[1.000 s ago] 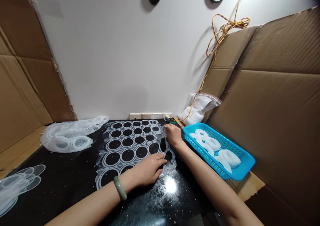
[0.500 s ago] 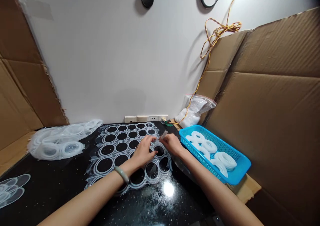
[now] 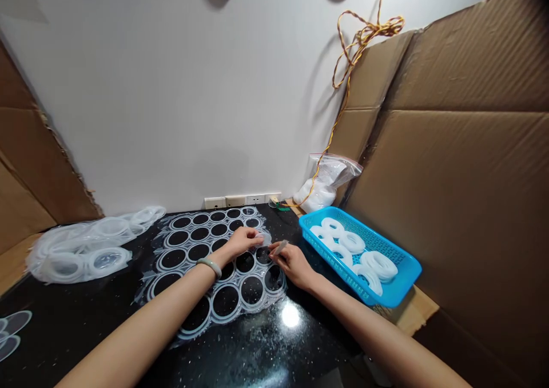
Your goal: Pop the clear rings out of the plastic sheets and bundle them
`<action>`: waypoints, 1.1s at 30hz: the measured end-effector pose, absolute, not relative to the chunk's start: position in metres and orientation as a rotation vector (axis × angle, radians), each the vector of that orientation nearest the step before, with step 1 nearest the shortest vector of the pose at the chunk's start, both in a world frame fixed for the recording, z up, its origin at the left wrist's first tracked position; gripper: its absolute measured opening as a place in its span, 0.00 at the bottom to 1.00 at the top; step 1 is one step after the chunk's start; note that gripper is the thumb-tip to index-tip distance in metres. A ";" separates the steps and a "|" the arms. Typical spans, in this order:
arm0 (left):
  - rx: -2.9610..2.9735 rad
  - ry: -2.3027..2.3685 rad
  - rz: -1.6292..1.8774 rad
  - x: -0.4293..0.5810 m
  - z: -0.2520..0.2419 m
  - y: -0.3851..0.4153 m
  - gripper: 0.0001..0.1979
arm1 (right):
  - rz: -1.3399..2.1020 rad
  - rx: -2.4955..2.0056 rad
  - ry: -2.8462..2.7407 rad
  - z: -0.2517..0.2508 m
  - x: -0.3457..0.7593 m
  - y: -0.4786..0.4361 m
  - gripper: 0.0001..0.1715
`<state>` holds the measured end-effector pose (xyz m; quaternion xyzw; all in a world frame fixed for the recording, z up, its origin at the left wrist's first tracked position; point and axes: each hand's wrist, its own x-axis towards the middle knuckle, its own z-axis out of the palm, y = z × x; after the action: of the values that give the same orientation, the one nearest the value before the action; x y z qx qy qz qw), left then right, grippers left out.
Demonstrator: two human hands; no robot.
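At the far left, a few thin clear discs (image 3: 17,325) overlap at the edge of view on the dark table (image 3: 98,319). Behind them a cardboard panel (image 3: 34,165) stands against the wall, likely as a screen for the work space. A pile of translucent sheets (image 3: 86,248) lies near it, off to the side, which leaves the middle of the table to one sheet of rings (image 3: 239,282). That sheet lies flat in front of the person, so its rows of round openings are easy to see and within reach of both hands.

The left hand (image 3: 241,242), its forearm wearing a bracelet (image 3: 209,266), reaches over the sheet and pinches a translucent bit at its right edge; whether this is loose or attached cannot be told. The grip probably steadies that spot. Just beside it, the right hand (image 3: 295,266) has its fingers closed on a small pale strip (image 3: 281,247), too small to identify, probably held by fingertips for fine control.

To the right, a blue basket (image 3: 407,282) holds white rings (image 3: 351,242), seemingly placed near the right hand for short reaches. A plastic bag (image 3: 323,185) sits behind it, beside another cardboard panel (image 3: 463,187).
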<state>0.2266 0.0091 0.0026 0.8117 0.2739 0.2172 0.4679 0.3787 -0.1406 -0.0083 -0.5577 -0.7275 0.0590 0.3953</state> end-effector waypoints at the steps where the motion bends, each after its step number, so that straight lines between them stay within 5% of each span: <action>1: 1.951 0.661 0.508 0.224 0.004 0.009 0.16 | 0.169 -1.408 -1.842 -0.012 0.380 -0.142 0.10; 25: 1.747 0.906 0.650 0.115 0.033 0.014 0.14 | 0.100 -1.437 -1.646 -0.011 0.375 -0.144 0.17; 33: 1.876 0.701 0.636 0.166 0.039 -0.006 0.12 | 0.844 -1.095 -1.370 0.034 0.359 -0.105 0.19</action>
<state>0.1661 -0.0064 0.0393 0.7748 0.2893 0.2625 0.4970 0.3593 -0.1046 0.0340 -0.4651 -0.5819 0.3585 0.5626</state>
